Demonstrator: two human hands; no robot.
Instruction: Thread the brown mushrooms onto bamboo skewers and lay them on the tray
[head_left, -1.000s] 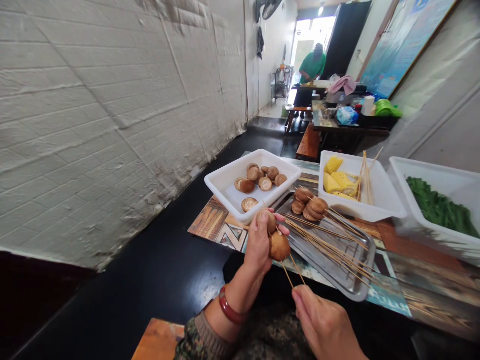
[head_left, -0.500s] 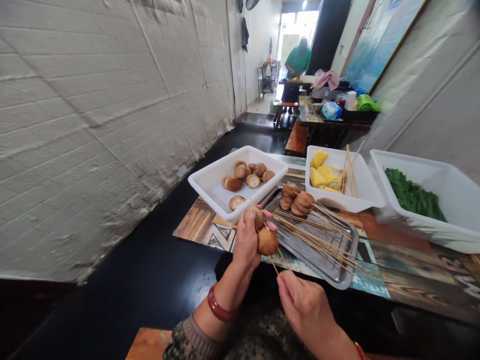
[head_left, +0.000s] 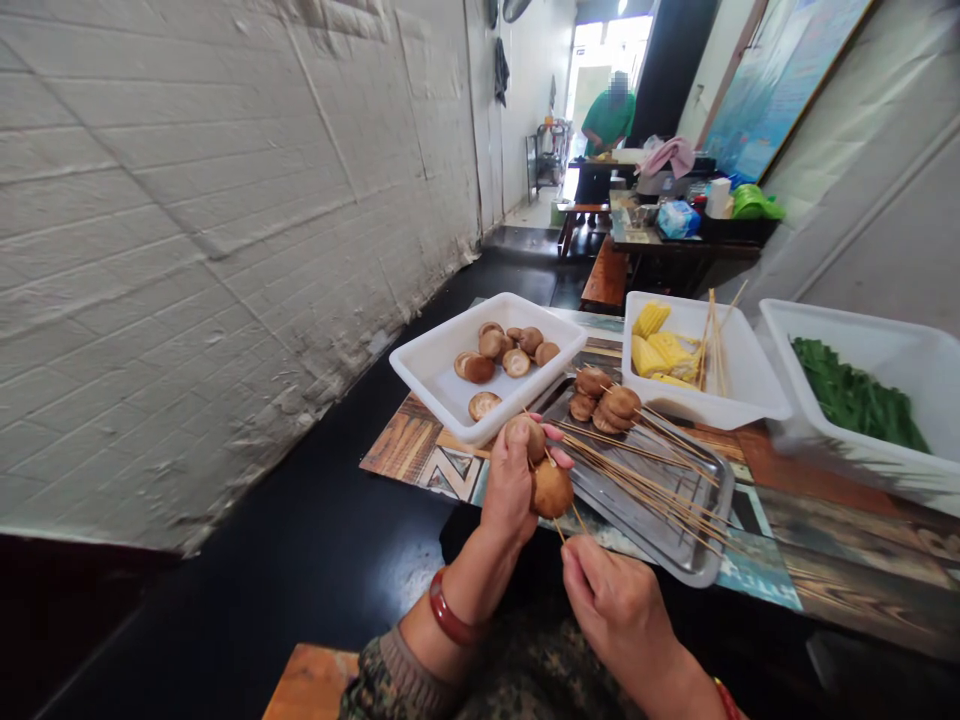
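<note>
My left hand (head_left: 511, 490) is closed around two brown mushrooms (head_left: 552, 489), one above the other, threaded on bamboo skewers. Below them, my right hand (head_left: 619, 595) pinches the lower end of a skewer (head_left: 560, 530); a second skewer shows beside it. Just beyond my hands lies a metal tray (head_left: 701, 570) with a wire rack. On it rest loose bamboo skewers (head_left: 645, 490) and a cluster of skewered mushrooms (head_left: 619, 405). A white tub (head_left: 420, 360) behind my left hand holds several loose mushrooms (head_left: 495, 345), some with pale undersides showing.
To the right stand a white tub (head_left: 750, 395) with corn pieces (head_left: 664, 350) and upright skewers, and another tub (head_left: 795, 400) of leafy greens (head_left: 855, 395). A white wall (head_left: 225, 200) runs along the left. Farther back, a person in green (head_left: 609, 120) stands at a table.
The whole view has shifted slightly, so things appear farther right. My right hand sits a little closer to the mushrooms along the skewer. Both hands keep their hold.
</note>
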